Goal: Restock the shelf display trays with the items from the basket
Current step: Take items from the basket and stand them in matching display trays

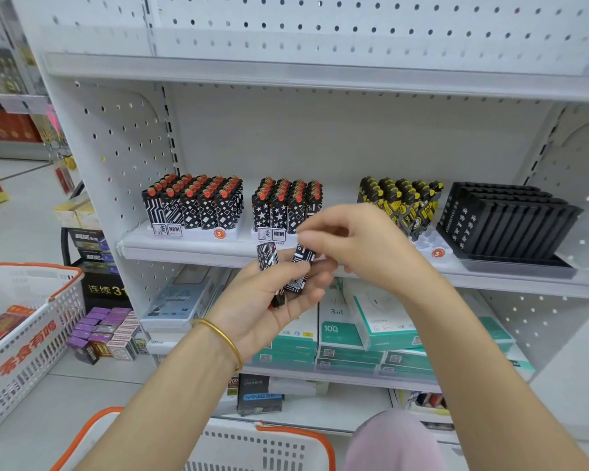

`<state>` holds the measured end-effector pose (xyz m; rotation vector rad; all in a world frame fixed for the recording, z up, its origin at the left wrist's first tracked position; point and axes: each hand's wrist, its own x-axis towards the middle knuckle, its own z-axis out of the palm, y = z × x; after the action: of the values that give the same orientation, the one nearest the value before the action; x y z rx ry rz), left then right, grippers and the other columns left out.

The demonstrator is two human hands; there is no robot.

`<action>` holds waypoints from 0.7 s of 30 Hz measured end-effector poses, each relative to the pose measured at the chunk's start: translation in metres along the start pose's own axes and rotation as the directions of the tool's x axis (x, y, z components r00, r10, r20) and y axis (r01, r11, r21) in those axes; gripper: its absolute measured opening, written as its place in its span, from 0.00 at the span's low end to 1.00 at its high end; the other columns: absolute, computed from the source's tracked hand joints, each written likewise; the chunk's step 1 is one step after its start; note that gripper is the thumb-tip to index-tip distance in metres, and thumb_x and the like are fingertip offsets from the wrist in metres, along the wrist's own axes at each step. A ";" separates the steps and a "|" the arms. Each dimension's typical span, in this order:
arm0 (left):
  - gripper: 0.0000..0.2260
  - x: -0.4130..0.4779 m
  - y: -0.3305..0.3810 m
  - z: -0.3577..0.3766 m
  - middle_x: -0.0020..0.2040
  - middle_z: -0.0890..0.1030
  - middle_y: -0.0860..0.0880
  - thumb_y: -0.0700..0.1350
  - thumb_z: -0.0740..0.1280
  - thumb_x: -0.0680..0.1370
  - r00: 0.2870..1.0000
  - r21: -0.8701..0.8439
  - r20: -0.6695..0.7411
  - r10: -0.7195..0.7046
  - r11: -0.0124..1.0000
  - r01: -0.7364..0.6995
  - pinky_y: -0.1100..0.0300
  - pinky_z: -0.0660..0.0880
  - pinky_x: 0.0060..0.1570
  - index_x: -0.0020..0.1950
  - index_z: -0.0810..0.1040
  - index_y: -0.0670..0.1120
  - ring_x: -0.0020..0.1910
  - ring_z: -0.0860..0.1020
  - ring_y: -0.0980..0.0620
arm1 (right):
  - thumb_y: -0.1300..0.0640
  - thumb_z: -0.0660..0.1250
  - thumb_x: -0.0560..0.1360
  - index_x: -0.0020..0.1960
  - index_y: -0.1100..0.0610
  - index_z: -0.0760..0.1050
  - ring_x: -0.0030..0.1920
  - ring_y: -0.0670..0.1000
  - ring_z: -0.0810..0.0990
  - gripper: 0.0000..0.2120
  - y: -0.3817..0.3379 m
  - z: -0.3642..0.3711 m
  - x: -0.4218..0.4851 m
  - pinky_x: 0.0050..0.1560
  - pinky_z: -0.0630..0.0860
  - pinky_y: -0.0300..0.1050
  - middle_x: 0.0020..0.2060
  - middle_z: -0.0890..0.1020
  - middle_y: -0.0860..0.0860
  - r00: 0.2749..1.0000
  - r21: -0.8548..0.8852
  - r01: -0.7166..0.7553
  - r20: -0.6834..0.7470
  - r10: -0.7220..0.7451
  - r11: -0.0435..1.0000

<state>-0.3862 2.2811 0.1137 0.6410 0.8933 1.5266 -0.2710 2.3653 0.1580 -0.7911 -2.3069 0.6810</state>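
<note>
In the middle of the frame the left hand [269, 304] is cupped round a few small black-and-white lighters [298, 271]. The right hand [364, 243], a bit blurry, seems to pinch the top of one. They look light, hard and smooth, so they could slip. Best to hold each by its long sides. The tray [247, 236] waits just behind them on the shelf.
</note>
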 end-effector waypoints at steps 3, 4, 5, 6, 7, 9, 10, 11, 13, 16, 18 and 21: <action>0.12 0.000 0.000 0.004 0.49 0.82 0.38 0.41 0.66 0.73 1.000 -0.063 -0.003 -0.024 0.998 0.024 0.62 0.79 0.34 0.54 0.79 0.38 0.36 0.82 0.52 | 0.61 0.70 0.73 0.45 0.57 0.81 0.29 0.44 0.80 0.02 0.002 -0.005 -0.003 0.32 0.72 0.32 0.32 0.81 0.47 0.998 0.123 -0.026 0.063 0.019 0.992; 0.12 0.000 0.001 0.004 0.49 0.82 0.38 0.42 0.67 0.72 0.999 -0.101 -0.001 -0.042 0.994 0.042 0.63 0.79 0.33 0.53 0.80 0.39 0.35 0.81 0.52 | 0.62 0.70 0.73 0.45 0.58 0.80 0.27 0.41 0.79 0.03 0.003 -0.008 -0.003 0.30 0.71 0.30 0.31 0.80 0.46 0.997 0.158 -0.029 0.072 0.018 0.987; 0.11 0.000 0.001 0.005 0.48 0.82 0.38 0.42 0.67 0.72 0.999 -0.132 -0.006 -0.053 0.990 0.051 0.63 0.79 0.32 0.51 0.80 0.39 0.34 0.81 0.52 | 0.64 0.69 0.73 0.46 0.57 0.80 0.27 0.39 0.77 0.04 0.002 -0.011 -0.003 0.31 0.71 0.30 0.31 0.79 0.45 0.997 0.178 -0.029 0.080 0.015 0.984; 0.10 0.000 0.002 0.005 0.47 0.83 0.38 0.41 0.66 0.73 0.999 -0.146 -0.020 -0.049 0.988 0.045 0.64 0.78 0.31 0.51 0.80 0.38 0.33 0.81 0.53 | 0.65 0.69 0.73 0.46 0.57 0.80 0.28 0.38 0.76 0.05 0.003 -0.013 -0.004 0.32 0.72 0.32 0.32 0.79 0.46 0.996 0.193 -0.028 0.084 0.012 0.981; 0.09 0.001 0.002 0.004 0.46 0.83 0.39 0.39 0.66 0.74 0.999 -0.143 -0.042 -0.030 0.989 0.023 0.65 0.78 0.30 0.51 0.80 0.38 0.33 0.80 0.53 | 0.65 0.69 0.73 0.47 0.56 0.80 0.29 0.38 0.76 0.06 0.003 -0.014 -0.005 0.33 0.74 0.33 0.33 0.80 0.47 0.997 0.204 -0.025 0.082 0.009 0.979; 0.10 0.002 0.001 0.004 0.42 0.83 0.42 0.34 0.65 0.74 0.996 -0.113 -0.086 0.036 0.993 -0.046 0.66 0.77 0.30 0.54 0.78 0.37 0.33 0.80 0.54 | 0.61 0.70 0.73 0.49 0.54 0.80 0.31 0.43 0.79 0.06 0.003 -0.013 -0.006 0.36 0.78 0.39 0.37 0.81 0.49 0.999 0.183 -0.027 0.047 0.019 0.983; 0.11 0.003 0.001 0.005 0.40 0.82 0.43 0.33 0.65 0.74 0.992 -0.090 -0.107 0.069 0.993 -0.079 0.66 0.77 0.31 0.55 0.78 0.36 0.34 0.80 0.54 | 0.59 0.71 0.72 0.49 0.54 0.80 0.32 0.48 0.79 0.07 0.003 -0.011 -0.006 0.37 0.79 0.43 0.37 0.81 0.50 0.999 0.155 -0.032 0.022 0.029 0.987; 0.11 0.003 0.000 0.005 0.39 0.82 0.44 0.32 0.65 0.74 0.988 -0.062 -0.122 0.093 0.993 -0.101 0.66 0.77 0.32 0.56 0.78 0.37 0.34 0.80 0.54 | 0.60 0.72 0.71 0.49 0.54 0.80 0.33 0.52 0.79 0.07 0.002 -0.010 -0.006 0.36 0.79 0.45 0.37 0.80 0.51 0.999 0.141 -0.040 0.004 0.040 0.989; 0.10 0.003 -0.001 0.005 0.41 0.83 0.44 0.32 0.65 0.75 0.984 -0.001 -0.139 0.109 0.994 -0.110 0.65 0.77 0.32 0.54 0.78 0.39 0.35 0.81 0.53 | 0.65 0.72 0.70 0.47 0.55 0.79 0.33 0.50 0.78 0.09 0.001 -0.010 -0.001 0.35 0.78 0.43 0.35 0.79 0.50 0.998 0.148 -0.037 -0.041 0.044 0.988; 0.08 0.002 -0.002 0.004 0.41 0.82 0.44 0.35 0.67 0.75 0.979 0.109 -0.184 0.092 0.991 -0.073 0.66 0.74 0.26 0.53 0.78 0.43 0.29 0.78 0.55 | 0.69 0.68 0.70 0.46 0.54 0.78 0.35 0.46 0.74 0.12 0.001 -0.018 0.012 0.40 0.72 0.37 0.38 0.79 0.48 0.980 -0.044 0.019 -0.196 -0.027 0.999; 0.06 0.003 -0.002 0.001 0.34 0.76 0.48 0.36 0.68 0.75 0.975 0.172 -0.205 0.083 0.984 -0.048 0.69 0.66 0.20 0.50 0.75 0.43 0.23 0.69 0.58 | 0.68 0.66 0.70 0.48 0.54 0.78 0.40 0.49 0.74 0.12 0.001 -0.021 0.021 0.46 0.72 0.41 0.42 0.79 0.49 0.971 -0.203 0.025 -0.230 -0.072 0.979; 0.09 0.004 -0.002 0.000 0.28 0.70 0.51 0.33 0.67 0.74 0.979 0.210 -0.193 0.069 0.977 -0.028 0.68 0.60 0.18 0.46 0.69 0.43 0.24 0.65 0.57 | 0.68 0.65 0.71 0.52 0.55 0.75 0.47 0.56 0.76 0.13 0.003 -0.013 0.033 0.51 0.74 0.50 0.44 0.79 0.51 0.973 -0.349 0.054 -0.191 -0.128 0.936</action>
<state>-0.3862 2.2845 0.1118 0.6706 1.2088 1.5739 -0.2820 2.3933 0.1770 -0.8571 -2.2753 0.1426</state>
